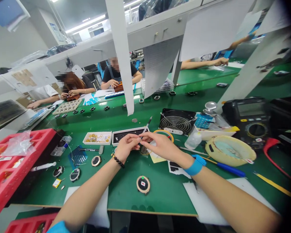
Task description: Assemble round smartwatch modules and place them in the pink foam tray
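My left hand [126,146] and my right hand [161,144] meet over the middle of the bench. Between their closed fingertips is a slim pen-like tool [146,124], its dark tip slanting up and to the right. Its lower end is hidden by my fingers. Just below my hands stands a small dark container [143,149], partly covered. Behind them lies a white tray [116,139] with a black inside. Nearer to me a round gold-rimmed watch case [143,184] with a green dot and a label rests on the green bench.
On the left are a red compartment tray [38,136], a syringe [43,166] and several watch cases [74,174]. A fan [177,120], a beige bowl [230,150], a blue-handled screwdriver [230,169] and a multimeter [252,119] stand right. Co-workers sit across the bench.
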### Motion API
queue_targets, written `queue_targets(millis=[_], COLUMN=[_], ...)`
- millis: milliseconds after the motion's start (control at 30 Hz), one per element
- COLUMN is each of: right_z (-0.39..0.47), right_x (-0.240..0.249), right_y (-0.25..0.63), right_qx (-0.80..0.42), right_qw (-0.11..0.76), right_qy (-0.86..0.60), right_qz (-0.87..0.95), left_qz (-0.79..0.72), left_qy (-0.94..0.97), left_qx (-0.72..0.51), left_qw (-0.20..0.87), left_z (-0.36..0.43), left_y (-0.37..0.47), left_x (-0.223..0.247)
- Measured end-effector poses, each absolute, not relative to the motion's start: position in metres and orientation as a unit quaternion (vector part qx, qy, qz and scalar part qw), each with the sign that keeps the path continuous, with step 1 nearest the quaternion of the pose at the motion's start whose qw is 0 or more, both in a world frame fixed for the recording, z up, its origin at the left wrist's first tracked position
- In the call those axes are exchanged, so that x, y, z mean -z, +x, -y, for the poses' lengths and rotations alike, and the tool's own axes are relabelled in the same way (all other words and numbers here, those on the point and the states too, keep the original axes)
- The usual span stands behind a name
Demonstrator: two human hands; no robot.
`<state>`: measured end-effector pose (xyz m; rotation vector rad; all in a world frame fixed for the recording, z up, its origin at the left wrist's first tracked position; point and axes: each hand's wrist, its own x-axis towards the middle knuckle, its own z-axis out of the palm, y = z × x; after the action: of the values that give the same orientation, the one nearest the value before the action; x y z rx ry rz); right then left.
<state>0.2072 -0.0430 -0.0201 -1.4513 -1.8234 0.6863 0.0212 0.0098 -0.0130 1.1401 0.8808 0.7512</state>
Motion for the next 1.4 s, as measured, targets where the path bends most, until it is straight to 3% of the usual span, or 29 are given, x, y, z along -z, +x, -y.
queue_targets(millis=[1400], right_z=[0.0450], right_x=[0.0169], right_y=[0.2066], right_qx=[-0.239], right_qw=[0.332], right_qy=[-0.570], right_qz=[0.712], left_qz=[-0.386], left_qy=[0.575], left_qx=[-0.351], left_qw=[0.631], left_z=[-0.0079], left_y=[0.0197], left_x=[0.0133])
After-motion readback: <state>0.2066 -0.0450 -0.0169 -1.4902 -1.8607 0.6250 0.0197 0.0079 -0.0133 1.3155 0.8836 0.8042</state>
